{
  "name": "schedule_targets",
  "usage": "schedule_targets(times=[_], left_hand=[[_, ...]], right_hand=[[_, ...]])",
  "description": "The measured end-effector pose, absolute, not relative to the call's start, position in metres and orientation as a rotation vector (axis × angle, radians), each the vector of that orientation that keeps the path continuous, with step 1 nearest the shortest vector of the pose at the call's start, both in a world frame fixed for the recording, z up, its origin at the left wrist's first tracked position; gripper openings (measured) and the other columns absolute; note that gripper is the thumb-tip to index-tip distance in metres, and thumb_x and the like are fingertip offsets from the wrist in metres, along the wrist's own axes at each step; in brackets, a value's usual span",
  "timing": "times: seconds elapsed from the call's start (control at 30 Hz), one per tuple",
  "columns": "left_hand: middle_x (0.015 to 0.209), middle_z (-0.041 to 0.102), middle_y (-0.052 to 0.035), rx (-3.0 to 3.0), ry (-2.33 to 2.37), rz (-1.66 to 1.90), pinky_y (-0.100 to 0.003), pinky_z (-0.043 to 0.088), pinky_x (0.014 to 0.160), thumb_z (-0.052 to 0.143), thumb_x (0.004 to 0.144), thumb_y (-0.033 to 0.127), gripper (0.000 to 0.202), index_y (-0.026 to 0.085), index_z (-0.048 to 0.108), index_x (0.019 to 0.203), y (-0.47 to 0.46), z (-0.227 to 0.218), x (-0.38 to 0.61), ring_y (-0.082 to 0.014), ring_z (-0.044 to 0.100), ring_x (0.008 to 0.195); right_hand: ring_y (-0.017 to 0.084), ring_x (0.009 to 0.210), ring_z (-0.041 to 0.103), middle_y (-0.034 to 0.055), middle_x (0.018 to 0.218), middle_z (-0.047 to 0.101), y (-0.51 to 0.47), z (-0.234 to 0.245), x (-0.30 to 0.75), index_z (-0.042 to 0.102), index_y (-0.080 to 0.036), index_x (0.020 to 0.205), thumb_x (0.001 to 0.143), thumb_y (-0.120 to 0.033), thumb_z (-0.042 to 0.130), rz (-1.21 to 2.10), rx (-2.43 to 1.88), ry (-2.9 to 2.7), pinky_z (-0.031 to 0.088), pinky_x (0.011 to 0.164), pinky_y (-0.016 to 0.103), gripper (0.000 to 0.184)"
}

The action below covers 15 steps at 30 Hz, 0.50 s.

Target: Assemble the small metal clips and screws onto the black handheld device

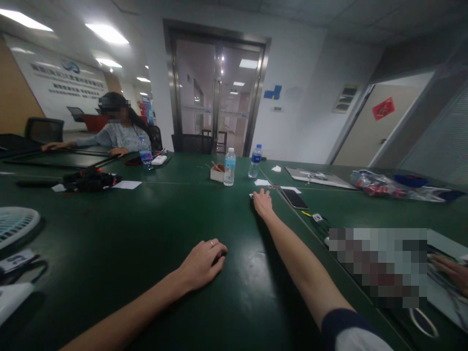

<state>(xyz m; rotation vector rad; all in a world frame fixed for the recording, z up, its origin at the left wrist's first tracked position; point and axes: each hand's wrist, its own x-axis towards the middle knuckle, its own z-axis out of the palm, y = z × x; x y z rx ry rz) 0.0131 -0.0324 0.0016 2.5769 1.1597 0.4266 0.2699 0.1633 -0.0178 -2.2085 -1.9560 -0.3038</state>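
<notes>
My left hand (205, 263) rests on the green table (164, 224), a ring on one finger. Its fingers are loosely bent, the thumb stands apart, and nothing shows in it. Stretched farther forward, my right hand (263, 202) has its fingers bent down over a small dark thing with a white end (251, 196). Most of that thing is hidden under the hand. Just right of it lies a dark phone (293, 199). White paper pieces (262, 183) and two water bottles, one with a white cap (229, 167) and one with a blue cap (255, 162), are beyond it.
A small box (217, 172) sits beside the white-capped bottle. At left are a black device (89, 179), a fan (16, 225) and a seated person (122, 131). Clear plastic bags (387, 184) and a flat board (318, 177) lie at right, with cables nearer.
</notes>
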Motion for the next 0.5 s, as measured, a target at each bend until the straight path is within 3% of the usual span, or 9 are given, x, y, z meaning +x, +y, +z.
schedule_targets(times=[0.2, 0.4, 0.5], left_hand=[[0.101, 0.059, -0.0062, 2.579, 1.155, 0.418, -0.032, 0.043, 0.076, 0.041, 0.090, 0.023, 0.025, 0.017, 0.057, 0.107, -0.035, 0.002, 0.015, -0.0180, 0.055, 0.086], [0.103, 0.059, -0.0063, 2.600, 1.157, 0.400, -0.032, 0.043, 0.075, 0.041, 0.090, 0.023, 0.024, 0.017, 0.057, 0.107, -0.036, 0.003, 0.015, -0.0185, 0.055, 0.089], [0.103, 0.059, -0.0057, 2.606, 1.160, 0.412, -0.031, 0.043, 0.075, 0.041, 0.091, 0.025, 0.024, 0.018, 0.057, 0.108, -0.037, 0.002, 0.015, -0.0182, 0.055, 0.090]], right_hand=[[0.032, 0.118, 0.032, 0.0168, 0.124, 0.038, 0.198, -0.020, 0.279, 0.059, -0.021, 0.116, 0.095, -0.021, 0.030, -0.197, -2.338, -1.968, 0.038, 0.086, 0.042, 0.035], [0.032, 0.118, 0.033, 0.0178, 0.127, 0.037, 0.201, -0.023, 0.281, 0.042, -0.025, 0.132, 0.095, -0.023, 0.032, -0.228, -2.332, -1.943, 0.039, 0.084, 0.039, 0.039], [0.031, 0.118, 0.033, 0.0180, 0.129, 0.036, 0.200, -0.025, 0.280, 0.043, -0.026, 0.131, 0.094, -0.021, 0.029, -0.268, -2.337, -1.935, 0.040, 0.084, 0.039, 0.040]])
